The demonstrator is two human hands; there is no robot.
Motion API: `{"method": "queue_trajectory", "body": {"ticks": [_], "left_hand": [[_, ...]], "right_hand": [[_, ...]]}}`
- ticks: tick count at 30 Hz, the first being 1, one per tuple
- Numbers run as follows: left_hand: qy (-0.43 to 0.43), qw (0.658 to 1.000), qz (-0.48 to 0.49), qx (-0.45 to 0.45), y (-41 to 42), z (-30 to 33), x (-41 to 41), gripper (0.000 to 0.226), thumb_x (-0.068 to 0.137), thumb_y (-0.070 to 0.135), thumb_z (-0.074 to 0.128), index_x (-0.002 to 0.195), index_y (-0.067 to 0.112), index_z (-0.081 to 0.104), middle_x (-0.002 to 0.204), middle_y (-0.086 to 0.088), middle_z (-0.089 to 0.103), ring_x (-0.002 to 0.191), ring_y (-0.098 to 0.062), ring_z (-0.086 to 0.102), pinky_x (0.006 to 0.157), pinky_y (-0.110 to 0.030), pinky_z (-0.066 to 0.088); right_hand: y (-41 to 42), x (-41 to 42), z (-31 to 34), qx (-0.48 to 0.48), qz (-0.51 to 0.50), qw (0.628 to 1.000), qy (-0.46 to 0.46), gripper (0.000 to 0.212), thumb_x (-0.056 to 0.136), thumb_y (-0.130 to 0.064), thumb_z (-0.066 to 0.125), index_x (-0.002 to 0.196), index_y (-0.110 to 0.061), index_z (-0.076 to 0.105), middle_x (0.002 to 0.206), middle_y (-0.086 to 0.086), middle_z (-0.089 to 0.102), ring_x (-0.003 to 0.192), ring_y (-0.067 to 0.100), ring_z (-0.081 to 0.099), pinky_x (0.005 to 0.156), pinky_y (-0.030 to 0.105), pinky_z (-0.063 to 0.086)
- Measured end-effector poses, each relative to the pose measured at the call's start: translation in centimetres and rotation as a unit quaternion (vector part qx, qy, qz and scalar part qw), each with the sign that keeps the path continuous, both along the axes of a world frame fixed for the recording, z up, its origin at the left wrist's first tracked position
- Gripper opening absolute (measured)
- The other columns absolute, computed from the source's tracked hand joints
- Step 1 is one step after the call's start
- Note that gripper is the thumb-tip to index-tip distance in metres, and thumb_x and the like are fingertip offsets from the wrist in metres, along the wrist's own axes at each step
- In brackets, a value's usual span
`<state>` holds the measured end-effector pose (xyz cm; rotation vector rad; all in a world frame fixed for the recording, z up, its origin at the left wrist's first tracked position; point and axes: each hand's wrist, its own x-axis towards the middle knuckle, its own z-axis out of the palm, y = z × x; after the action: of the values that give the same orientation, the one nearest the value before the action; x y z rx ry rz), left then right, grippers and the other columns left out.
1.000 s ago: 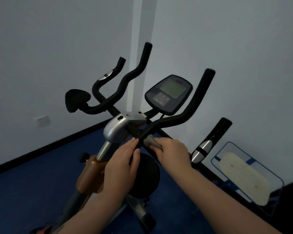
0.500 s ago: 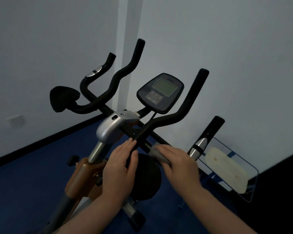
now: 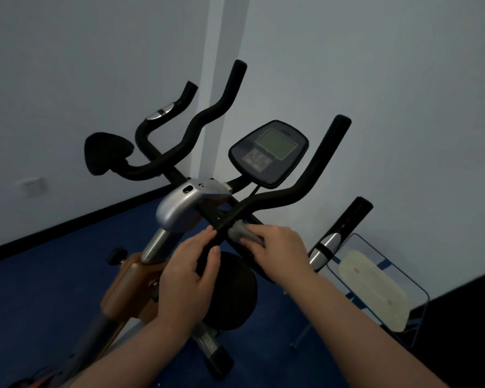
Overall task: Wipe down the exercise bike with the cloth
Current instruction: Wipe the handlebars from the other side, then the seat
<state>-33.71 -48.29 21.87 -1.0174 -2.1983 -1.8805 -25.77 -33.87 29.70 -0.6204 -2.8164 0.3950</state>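
Note:
The exercise bike [image 3: 179,208] stands in front of me with black handlebars [image 3: 314,175], a silver stem cover and a dark console [image 3: 269,151]. My right hand [image 3: 280,250] grips a small grey cloth [image 3: 240,232] and presses it against the black bar just right of the stem. My left hand [image 3: 192,273] holds the lower end of that bar, thumb on one side and fingers on the other. Most of the cloth is hidden under my right fingers.
A glass-topped rack with a pale oval pad [image 3: 375,289] stands at the right by the wall. A black padded rest [image 3: 107,155] juts out on the left. White walls meet in a corner behind the bike. Blue floor [image 3: 39,289] lies around it.
My right hand slid the cloth down the bar toward me, then back up toward the stem. My left hand has kept its hold on the bar. The view has shifted slightly.

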Motion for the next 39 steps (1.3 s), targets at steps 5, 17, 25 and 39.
{"method": "queue_trajectory", "body": {"ticks": [5, 17, 25, 39], "left_hand": [[0.001, 1.000, 0.009, -0.010, 0.0, 0.0, -0.1, 0.036, 0.093, 0.043, 0.045, 0.125, 0.031, 0.058, 0.125, 0.022, 0.058, 0.121, 0.004, 0.052, 0.101, -0.017, 0.042], [-0.002, 1.000, 0.013, -0.021, -0.1, 0.1, 0.1, 0.038, 0.093, 0.044, 0.045, 0.119, 0.025, 0.066, 0.128, 0.017, 0.060, 0.122, 0.004, 0.051, 0.102, -0.034, 0.047], [0.009, 0.999, 0.029, -0.025, 0.1, -0.2, -0.1, 0.036, 0.093, 0.045, 0.045, 0.115, 0.028, 0.066, 0.128, 0.019, 0.059, 0.120, 0.000, 0.054, 0.097, -0.024, 0.043], [0.015, 1.000, 0.020, -0.004, 0.3, -0.8, -0.4, 0.030, 0.094, 0.047, 0.042, 0.111, 0.037, 0.064, 0.126, 0.025, 0.057, 0.119, 0.001, 0.054, 0.096, -0.024, 0.042]], "right_hand": [[-0.1, 3.0, -0.2, 0.030, 0.091, 0.994, 0.044, 0.035, 0.080, -0.021, 0.067, 0.115, -0.024, 0.070, 0.110, -0.009, 0.072, 0.093, 0.014, 0.069, 0.076, 0.031, 0.057], [1.3, 5.4, -0.5, 0.042, 0.163, 0.985, 0.038, 0.048, 0.072, -0.007, 0.079, 0.117, -0.023, 0.071, 0.124, -0.010, 0.065, 0.106, 0.011, 0.065, 0.091, 0.021, 0.050], [0.3, 8.0, -2.8, 0.123, 0.131, 0.979, 0.097, 0.047, 0.071, 0.008, 0.072, 0.114, -0.011, 0.071, 0.119, 0.001, 0.067, 0.099, 0.020, 0.065, 0.085, 0.031, 0.053], [2.6, 10.7, -2.8, 0.135, 0.009, 0.972, 0.192, 0.051, 0.072, 0.014, 0.065, 0.117, -0.010, 0.069, 0.122, -0.002, 0.064, 0.103, 0.020, 0.053, 0.100, 0.013, 0.032]]}}
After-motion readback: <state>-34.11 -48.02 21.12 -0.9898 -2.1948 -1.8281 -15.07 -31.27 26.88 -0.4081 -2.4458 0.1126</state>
